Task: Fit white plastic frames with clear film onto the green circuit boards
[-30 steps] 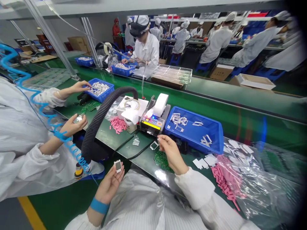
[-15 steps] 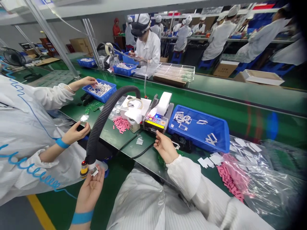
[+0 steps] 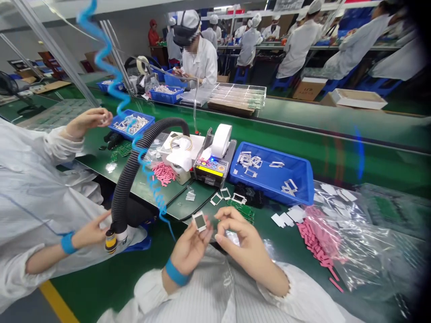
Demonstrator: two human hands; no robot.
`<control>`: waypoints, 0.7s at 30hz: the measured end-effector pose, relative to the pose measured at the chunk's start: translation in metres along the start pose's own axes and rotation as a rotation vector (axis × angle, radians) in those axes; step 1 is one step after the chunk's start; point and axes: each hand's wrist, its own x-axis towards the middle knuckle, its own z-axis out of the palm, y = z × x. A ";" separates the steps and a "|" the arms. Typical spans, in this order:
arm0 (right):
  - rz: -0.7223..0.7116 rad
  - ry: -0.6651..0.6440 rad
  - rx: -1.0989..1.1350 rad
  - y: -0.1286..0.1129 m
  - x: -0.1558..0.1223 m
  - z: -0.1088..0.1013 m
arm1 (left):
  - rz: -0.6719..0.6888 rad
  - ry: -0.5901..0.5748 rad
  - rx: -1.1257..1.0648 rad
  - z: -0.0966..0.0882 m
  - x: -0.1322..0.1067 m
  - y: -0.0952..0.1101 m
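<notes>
Cradling frame [image 3: 200,221], left hand [image 3: 190,251] upturned, right hand [image 3: 247,244] raised

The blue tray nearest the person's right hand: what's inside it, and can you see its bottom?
The blue plastic tray holds a loose scatter of small pale rectangular frames. Its blue floor shows between them, but whatever lies directly beneath the pile is covered.

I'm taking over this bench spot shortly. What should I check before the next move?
1. White frame in the left hand: ok, held at the fingertips.
2. Right hand: cannot tell whether its pinched fingertips hold anything.
3. Loose frames on the green bench: ok, lying separately.
4. Blue tray: ok, frames lying inside.
5. Blue coiled cord: not ok, it hangs across the black hose.
</notes>
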 end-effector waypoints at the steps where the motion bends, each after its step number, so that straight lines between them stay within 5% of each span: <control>1: -0.042 0.036 -0.040 -0.002 -0.004 -0.006 | -0.049 -0.073 0.016 0.016 0.001 -0.005; 7: -0.151 0.251 -0.290 -0.009 -0.018 -0.029 | -0.244 -0.269 0.165 0.066 -0.009 -0.033; 13: -0.213 0.445 -0.539 -0.008 -0.017 -0.039 | -0.240 -0.294 0.218 0.075 -0.014 -0.043; 21: -0.187 0.505 -0.587 -0.003 -0.011 -0.043 | -0.193 -0.232 0.172 0.079 -0.014 -0.043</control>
